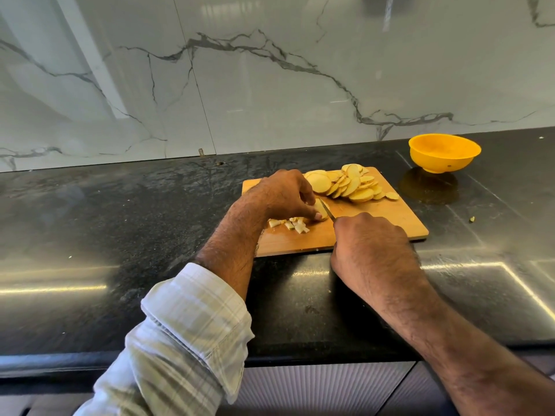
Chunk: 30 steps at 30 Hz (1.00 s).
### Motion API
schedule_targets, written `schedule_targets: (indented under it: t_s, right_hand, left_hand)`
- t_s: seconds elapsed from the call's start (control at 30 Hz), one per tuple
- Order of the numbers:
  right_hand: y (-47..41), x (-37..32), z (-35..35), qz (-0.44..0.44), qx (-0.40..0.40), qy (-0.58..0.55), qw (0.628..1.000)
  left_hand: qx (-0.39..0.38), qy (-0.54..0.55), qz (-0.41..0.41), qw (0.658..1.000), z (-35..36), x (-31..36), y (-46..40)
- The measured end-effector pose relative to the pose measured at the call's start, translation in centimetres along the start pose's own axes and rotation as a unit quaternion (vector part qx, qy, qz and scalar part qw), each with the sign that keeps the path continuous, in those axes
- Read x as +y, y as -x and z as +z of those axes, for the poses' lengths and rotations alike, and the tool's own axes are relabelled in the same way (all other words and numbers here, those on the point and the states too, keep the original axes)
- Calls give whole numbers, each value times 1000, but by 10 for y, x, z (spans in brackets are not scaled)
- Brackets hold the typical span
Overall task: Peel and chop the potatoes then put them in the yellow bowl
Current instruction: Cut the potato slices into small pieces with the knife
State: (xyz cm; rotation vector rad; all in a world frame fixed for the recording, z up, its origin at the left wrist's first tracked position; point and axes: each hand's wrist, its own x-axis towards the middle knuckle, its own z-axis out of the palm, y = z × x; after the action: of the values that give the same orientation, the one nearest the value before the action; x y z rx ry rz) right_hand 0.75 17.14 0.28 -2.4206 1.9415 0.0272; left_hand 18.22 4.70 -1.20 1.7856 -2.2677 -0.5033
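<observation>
The left hand (285,195) pinches a few stacked pale potato slices (320,209) on the rectangular wooden chopping board (387,217); the right hand (371,241) grips a steel-bladed knife (327,211) — blade against that stack. Small diced pieces (292,225) lie just under the left hand, a heap of round yellow slices (348,184) just beyond it, and the round yellow plastic bowl (444,153) well beyond, off the board.

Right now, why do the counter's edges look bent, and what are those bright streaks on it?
Head view: the wide-angle lens bows the black counter and the marble wall; the streaks are glare from lights on the polished stone; the yellow bowl casts a dim reflection beneath it; the cutting board, potato slices and both hands, left and right, look sharp.
</observation>
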Motion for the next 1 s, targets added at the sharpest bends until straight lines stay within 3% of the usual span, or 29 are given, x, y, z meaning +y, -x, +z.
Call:
schedule_targets:
  t_s: [0.8, 1.0]
  right_hand:
    - [-23, 0, -13, -7, -72, -78, 994]
    - [-6, 2, -12, -17, -71, -48, 996]
  left_hand:
    - [-3, 5, -18, 1000, -3, 12, 12]
    - [23, -64, -33, 997, 0, 19, 21]
